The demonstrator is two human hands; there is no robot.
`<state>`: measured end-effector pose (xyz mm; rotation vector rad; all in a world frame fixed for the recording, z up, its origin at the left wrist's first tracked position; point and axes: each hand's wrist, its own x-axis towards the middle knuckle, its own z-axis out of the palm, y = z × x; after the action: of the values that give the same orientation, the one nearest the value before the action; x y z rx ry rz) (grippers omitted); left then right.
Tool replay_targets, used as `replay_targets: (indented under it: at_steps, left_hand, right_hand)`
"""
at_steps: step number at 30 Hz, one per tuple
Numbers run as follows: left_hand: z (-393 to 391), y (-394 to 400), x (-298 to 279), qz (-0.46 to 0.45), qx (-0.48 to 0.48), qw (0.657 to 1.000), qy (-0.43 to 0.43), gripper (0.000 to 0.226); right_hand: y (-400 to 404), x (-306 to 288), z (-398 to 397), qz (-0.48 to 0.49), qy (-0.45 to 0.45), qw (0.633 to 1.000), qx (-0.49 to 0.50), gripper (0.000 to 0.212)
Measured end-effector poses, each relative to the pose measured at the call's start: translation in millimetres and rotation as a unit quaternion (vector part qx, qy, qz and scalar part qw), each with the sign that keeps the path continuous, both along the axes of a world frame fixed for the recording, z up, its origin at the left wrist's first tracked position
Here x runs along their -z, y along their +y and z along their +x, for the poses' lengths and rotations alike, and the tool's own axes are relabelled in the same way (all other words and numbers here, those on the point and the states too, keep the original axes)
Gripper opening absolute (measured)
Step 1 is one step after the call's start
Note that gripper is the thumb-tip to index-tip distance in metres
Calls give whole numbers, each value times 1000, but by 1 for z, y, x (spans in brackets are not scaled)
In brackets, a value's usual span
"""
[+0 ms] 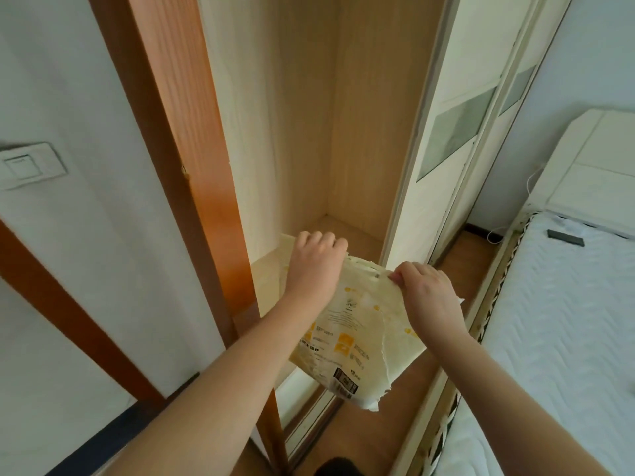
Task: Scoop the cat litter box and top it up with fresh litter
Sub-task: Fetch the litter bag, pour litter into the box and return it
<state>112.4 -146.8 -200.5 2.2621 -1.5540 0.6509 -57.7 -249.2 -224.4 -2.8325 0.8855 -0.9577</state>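
Left hand (pixel 314 261), right hand (pixel 424 292) each grip top edge of litter bag (pixel 350 338). We judge bag limp, light, tear-prone; hold near handle cutout.

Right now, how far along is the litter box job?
Nothing visibly done: no litter box or scoop is in view, so scooping can't be judged. In hand: both the left hand and right hand hold the top edge of a crumpled cream-and-yellow printed litter bag, in front of the open light-wood wardrobe. Left: carrying it to the box and topping up.
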Motion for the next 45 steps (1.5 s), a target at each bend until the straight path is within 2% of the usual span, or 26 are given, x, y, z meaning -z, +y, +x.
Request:
replay_targets:
  at_steps: [5,9,16,21,26,31,34,37,40,43,45]
  left_hand:
    - [16,-29,16,43,-50,997,36,24]
    - [40,-58,36,86,-56,993,63,22]
    - [69,-115,75,65,-153,975,145,21]
    - [108,-156,80,96,-200,959,174,21]
    - [152,-190,77,140,-212,957,139,18]
    - [209,-216,68,195,-149,968,45,12]
    - [246,-230,69,220,-116,968,-20,15]
    - [277,-244,79,219,-98,968,-66,18]
    - [299,-255,93,233,-111,965,-47,19]
    - [307,-264,112,290,-160,943,30,39]
    - [307,-267,123,302,-178,934,64,50]
  right_hand:
    - [-21,13,26,-5,21,1000,16,19]
    - [-48,31,43,-2,36,999,1,21]
    - [-117,62,83,-41,52,997,-45,33]
    - [-152,74,119,-11,93,990,-108,21]
    - [-185,83,165,40,126,982,-134,21]
    - [-218,79,221,72,137,974,-163,26]
    - [-240,82,253,68,168,971,-157,17]
    - [-258,83,284,98,196,963,-159,31]
    - [-275,89,317,153,243,950,-123,35]
    - [-293,105,346,218,251,940,-77,29]
    - [-300,112,363,224,244,941,-64,24]
